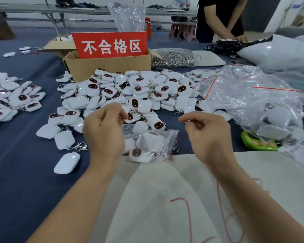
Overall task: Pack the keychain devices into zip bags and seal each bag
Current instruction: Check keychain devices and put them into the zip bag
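A clear zip bag (158, 146) with a red strip along its right end lies at the near edge of the blue cloth, with several white keychain devices inside. My left hand (104, 132) hovers over the bag's left end, fingers curled and fingertips pinching at the bag's upper edge. Just right of the bag, and apart from it, is my right hand (207, 135); its thumb and fingertips are pinched together with nothing visible between them. Behind both hands spreads a big pile of loose keychain devices (130, 92), white with dark oval faces and metal clasps.
A cardboard box (109, 67) with a red sign stands behind the pile. More devices (9, 97) lie at the left. Empty and filled zip bags (244, 95) are heaped at the right, by a green gadget (258, 142). A cream cloth sack (165, 199) lies under my forearms. Another person (221, 18) works across the table.
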A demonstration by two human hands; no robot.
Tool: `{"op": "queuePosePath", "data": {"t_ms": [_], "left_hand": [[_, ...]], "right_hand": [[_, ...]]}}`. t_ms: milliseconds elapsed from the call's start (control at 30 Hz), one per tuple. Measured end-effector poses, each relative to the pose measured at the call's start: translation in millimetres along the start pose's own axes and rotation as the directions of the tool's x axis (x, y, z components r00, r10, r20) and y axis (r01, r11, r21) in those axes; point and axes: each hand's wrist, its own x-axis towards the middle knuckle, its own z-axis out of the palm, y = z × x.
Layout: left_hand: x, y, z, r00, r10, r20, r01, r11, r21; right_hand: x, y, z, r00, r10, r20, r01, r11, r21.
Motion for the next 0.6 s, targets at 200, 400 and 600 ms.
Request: {"op": "queuePosePath", "data": {"t_ms": [200, 400, 600], "left_hand": [[17.3, -10.1, -12.5, 0.989, -0.089, -0.122, 0.125, 0.936, 0.328], [15.5, -9.2, -12.3, 0.996, -0.017, -0.085, 0.057, 0.865, 0.498], [25.7, -3.2, -20.6, 0.972, -0.142, -0.189, 0.202, 0.913, 0.355]], "right_hand": [[16.9, -2.3, 22.2, 0.857, -0.139, 0.497, 0.237, 0.961, -0.14], [12.2, 9.8, 13.4, 0.924, -0.033, 0.381, 0.136, 0.96, -0.246], [7.8, 19.6, -1.8, 0.967, 0.114, 0.228, -0.035, 0.945, -0.325]]}}
